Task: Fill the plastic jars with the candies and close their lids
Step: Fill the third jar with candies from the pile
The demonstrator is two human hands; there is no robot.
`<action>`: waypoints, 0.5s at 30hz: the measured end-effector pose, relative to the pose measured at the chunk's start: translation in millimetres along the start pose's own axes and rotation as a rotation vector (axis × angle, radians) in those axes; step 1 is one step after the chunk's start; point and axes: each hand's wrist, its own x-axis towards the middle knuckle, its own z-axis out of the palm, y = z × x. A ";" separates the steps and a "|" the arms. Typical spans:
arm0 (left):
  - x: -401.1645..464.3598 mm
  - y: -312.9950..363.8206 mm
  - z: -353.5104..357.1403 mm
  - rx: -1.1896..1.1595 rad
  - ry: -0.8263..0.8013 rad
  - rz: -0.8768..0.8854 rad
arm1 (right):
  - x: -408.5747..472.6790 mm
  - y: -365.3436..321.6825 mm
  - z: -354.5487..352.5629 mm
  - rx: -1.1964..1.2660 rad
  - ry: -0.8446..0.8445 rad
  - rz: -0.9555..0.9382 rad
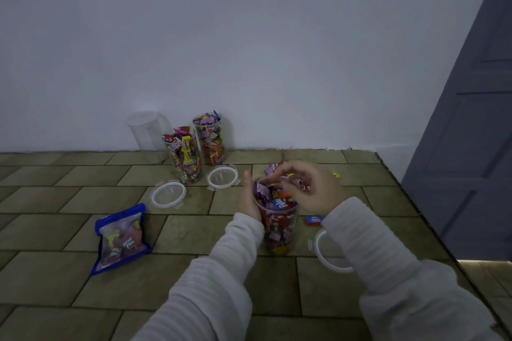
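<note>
Your left hand (248,199) wraps the candy-filled jar (279,225) in its grip; your right hand (310,188) pinches a candy (300,184) over its mouth.

Clear plastic jar (278,225) at frame centre, upright, lid off, packed with wrapped candies (273,199) heaped past the rim. Two more filled jars upright behind it, upper centre, both lidless: front jar (183,159), rear jar (211,140) just beside it by the wall. Empty clear jar (148,134) to their left, also upright. Three clear round lids lie flat: one (168,194) left of centre, one (223,176) just before the rear jars, one (329,250) right of the centre jar, partly hidden. Loose candies (314,220) right of centre. Blue candy bag (121,238) lies flat, lower left.
</note>
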 end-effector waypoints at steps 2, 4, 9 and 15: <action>2.8 -0.8 -2.0 -0.014 -0.002 0.000 | 1.8 -0.9 -7.0 -0.175 -0.055 -0.032; 4.6 0.1 -4.0 -0.026 -0.011 0.006 | 6.1 -9.8 -7.4 -0.259 -0.165 -0.007; 13.5 -5.3 -9.5 0.044 0.059 0.096 | 23.0 -29.0 5.8 -0.495 -0.453 0.061; 18.5 -4.9 -15.6 0.078 0.021 0.025 | 22.5 -21.9 -7.8 -0.302 -0.251 0.134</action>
